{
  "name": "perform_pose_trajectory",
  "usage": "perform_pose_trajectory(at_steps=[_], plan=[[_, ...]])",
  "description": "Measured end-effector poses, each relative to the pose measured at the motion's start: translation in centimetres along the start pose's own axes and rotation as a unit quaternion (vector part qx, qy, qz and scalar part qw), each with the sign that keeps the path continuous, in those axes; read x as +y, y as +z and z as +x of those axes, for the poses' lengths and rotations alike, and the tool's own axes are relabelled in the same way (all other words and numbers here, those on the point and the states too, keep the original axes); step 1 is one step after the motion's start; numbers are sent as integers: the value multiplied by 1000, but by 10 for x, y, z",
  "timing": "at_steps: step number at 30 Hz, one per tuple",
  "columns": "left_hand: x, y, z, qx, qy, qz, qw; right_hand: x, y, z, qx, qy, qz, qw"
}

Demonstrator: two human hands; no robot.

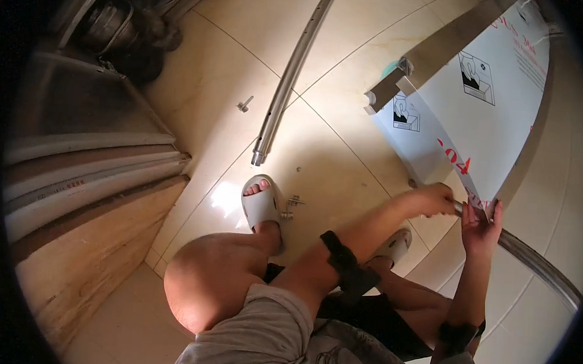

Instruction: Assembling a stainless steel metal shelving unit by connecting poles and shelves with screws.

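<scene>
On the right, a metal shelf panel (499, 118) with folded edges stands tilted, covered in white film with red print and black drawings. My left hand (432, 200) is closed round a metal tube (539, 267) close to one end; a short dark tip sticks out beyond the fist. From there the tube runs under the panel's near corner toward the lower right. My right hand (481, 230) reaches up beside it, fingers and thumb on either side of the panel's near corner, gripping it. The palm side and exact contact are partly hidden.
A second metal tube (285, 95) with holes lies on the tiled floor ahead. Near it are a bolt (245, 104) and several small fasteners (294, 201) beside my slippered foot (260, 203). Stacked boards (98, 194) line the left, with a dark machine-like object (120, 31) behind.
</scene>
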State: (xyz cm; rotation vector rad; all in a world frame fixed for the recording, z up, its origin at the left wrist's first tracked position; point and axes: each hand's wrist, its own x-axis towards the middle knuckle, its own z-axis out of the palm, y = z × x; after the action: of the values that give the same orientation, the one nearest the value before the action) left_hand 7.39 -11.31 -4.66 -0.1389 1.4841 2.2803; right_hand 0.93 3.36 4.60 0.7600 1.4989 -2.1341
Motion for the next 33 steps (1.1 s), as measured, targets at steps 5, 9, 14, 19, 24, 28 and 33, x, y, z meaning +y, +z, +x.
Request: perform_pose_trajectory(at_steps=[5,9,14,19,24,28,33], plan=[[-152,-55,33,476,-81,-93,871,3,0,-6,-1,-44,-15,999],[-152,-67,17,306,-115,-249,912,7,8,-11,-47,-18,-35,998],[-128,-48,55,334,-83,-273,898,3,21,-22,-30,-38,-26,998],[-135,-27,88,243,-64,-282,926,-21,19,-21,-51,6,-1,999],[-155,-2,80,174,-67,-209,960,-7,13,-20,-50,35,61,996],[-176,16,99,206,-110,-331,914,-2,4,-21,-45,34,32,998],[-156,20,105,248,-88,-290,920,-11,6,-30,-60,11,28,998]])
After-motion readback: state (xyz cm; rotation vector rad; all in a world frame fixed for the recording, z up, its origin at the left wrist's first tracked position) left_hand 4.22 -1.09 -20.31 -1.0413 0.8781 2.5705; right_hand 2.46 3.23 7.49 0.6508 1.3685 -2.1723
